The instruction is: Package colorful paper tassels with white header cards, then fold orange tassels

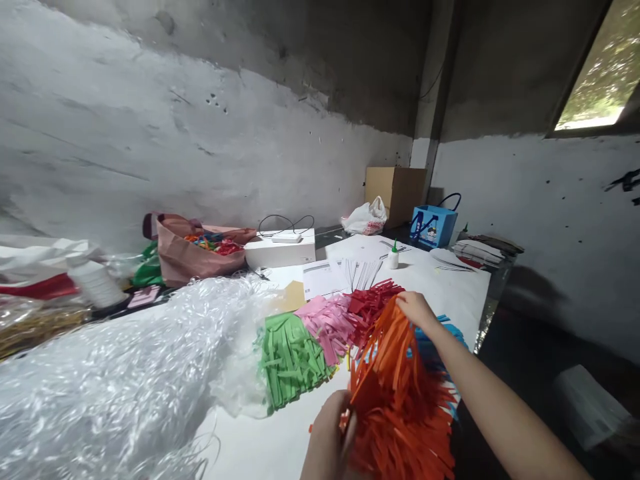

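Both my hands hold a big bundle of orange paper strips [400, 393] above the white table [280, 440]. My left hand [327, 433] pinches the bundle's near lower edge, fingers closed on it. My right hand [416, 310] grips the far top end of the same bundle. Beside the orange strips lie fringed piles of green strips [290, 357], pink strips [327, 323] and red strips [370, 300]. Blue strips [443, 333] show partly behind my right forearm.
A large heap of clear plastic film [125, 380] covers the table's left side. Farther back are a pink bag [193, 257], a white box [280, 252], a small glue bottle [394, 257], white paper sheets [325, 277], a blue bag [434, 225] and a cardboard box [395, 190].
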A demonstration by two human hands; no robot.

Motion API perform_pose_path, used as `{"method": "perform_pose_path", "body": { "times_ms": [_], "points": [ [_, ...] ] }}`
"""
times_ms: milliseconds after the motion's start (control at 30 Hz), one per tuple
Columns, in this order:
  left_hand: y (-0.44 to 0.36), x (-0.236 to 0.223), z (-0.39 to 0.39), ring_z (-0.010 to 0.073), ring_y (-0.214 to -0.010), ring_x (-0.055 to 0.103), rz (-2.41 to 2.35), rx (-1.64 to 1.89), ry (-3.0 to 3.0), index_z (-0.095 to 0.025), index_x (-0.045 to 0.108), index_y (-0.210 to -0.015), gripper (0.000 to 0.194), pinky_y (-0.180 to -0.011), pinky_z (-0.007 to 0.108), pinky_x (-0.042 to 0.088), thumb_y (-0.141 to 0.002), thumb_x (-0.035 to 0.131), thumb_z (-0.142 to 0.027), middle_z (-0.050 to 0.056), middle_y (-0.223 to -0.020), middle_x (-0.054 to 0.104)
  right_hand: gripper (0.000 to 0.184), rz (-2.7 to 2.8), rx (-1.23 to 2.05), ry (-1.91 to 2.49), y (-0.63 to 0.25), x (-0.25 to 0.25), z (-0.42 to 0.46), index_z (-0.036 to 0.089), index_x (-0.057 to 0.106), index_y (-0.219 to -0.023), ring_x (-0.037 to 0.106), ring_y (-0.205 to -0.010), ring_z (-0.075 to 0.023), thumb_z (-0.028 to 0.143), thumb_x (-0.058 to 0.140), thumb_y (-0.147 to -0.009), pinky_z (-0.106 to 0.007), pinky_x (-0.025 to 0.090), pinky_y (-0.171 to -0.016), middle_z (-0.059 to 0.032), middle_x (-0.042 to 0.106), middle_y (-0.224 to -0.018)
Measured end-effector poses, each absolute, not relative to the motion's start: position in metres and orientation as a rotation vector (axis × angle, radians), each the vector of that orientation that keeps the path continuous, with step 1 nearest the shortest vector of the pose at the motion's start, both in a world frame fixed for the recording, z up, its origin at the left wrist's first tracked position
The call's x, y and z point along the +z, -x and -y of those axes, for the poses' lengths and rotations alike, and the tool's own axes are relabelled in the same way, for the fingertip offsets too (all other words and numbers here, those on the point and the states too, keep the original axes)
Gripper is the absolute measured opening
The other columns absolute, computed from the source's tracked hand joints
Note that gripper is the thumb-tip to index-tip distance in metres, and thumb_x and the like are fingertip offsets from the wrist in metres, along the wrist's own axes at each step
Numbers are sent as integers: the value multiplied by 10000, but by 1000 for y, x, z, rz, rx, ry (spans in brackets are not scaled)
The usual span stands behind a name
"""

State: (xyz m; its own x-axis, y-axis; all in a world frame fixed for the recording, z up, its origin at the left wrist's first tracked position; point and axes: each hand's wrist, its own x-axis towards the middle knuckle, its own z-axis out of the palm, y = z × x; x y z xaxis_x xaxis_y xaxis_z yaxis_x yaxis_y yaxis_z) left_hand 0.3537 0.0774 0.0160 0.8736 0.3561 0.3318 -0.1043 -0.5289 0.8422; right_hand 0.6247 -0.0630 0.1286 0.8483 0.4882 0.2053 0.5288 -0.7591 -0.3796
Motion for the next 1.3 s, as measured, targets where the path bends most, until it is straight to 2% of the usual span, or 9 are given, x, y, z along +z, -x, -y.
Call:
{"method": "perform_pose_path", "body": {
  "times_ms": [233,367,467,567,800,933,1033,1167,1300],
  "points": [
    [-385,1,-100,203,-550,575,-500,609,-1776,-238,495,-677,498,-554,312,473,-780,580,-717,-23,-571,551,252,372,-614,2365,-651,166,143,159,654,-1082,680,-893,-172,388,583,-1004,-379,572,-832,-42,695,-1033],
    [-400,0,-118,305,-733,691,-556,652,-1698,-209,561,-835,669,-681,433,563,-579,656,-820,77,-803,669,280,432,-910,2177,-622,198,176,142,678,-1121,712,-904,-208,321,491,-1015,-399,564,-855,-97,741,-1025],
    [-396,25,-117,394,-1109,641,-499,720,-1702,-166,579,-1085,773,-938,527,521,-595,713,-750,192,-1175,643,327,706,-1040,2062,-578,220,182,175,724,-1093,736,-920,-233,280,439,-972,-371,571,-846,-105,773,-1022],
    [-379,75,-95,354,-1364,474,-224,761,-1794,-203,538,-1317,666,-1152,522,351,-774,727,-539,169,-1427,537,290,1051,-1083,1958,-526,234,172,205,726,-1082,746,-927,-217,234,464,-963,-346,580,-840,-75,782,-1030],
    [-329,179,-38,388,-1493,297,173,931,-1826,-276,522,-1443,735,-1222,552,222,-754,770,-218,113,-1580,421,301,1823,-962,1639,-422,241,129,171,617,-1225,728,-982,-217,115,491,-958,-371,584,-886,-101,763,-1012],
    [-289,180,-35,340,-1345,507,154,732,-1799,-253,579,-1350,640,-1158,466,348,-734,715,-142,99,-1422,592,333,1901,-839,1469,-376,236,125,222,569,-1269,727,-936,-213,115,464,-973,-352,591,-822,-86,758,-1010],
    [-251,160,-34,249,-1011,670,17,366,-1569,-241,627,-1176,526,-912,353,513,-667,720,-143,41,-1097,717,335,1890,-749,1396,-355,222,130,253,554,-1280,724,-902,-191,125,464,-983,-315,584,-782,-69,759,-1008],
    [-193,125,-34,152,-574,606,-212,133,-1421,-179,632,-822,270,-605,294,520,-553,642,-161,-12,-646,627,279,1779,-593,1338,-343,190,127,273,622,-1208,739,-845,-166,169,511,-974,-259,577,-733,-29,768,-971],
    [-129,102,-46,128,-572,585,-377,111,-1421,-178,636,-858,353,-619,274,511,-512,574,-154,-38,-633,589,231,1597,-149,1415,-337,154,111,268,724,-1105,767,-852,-190,309,527,-991,-250,601,-720,-21,792,-982]
  ]
}}
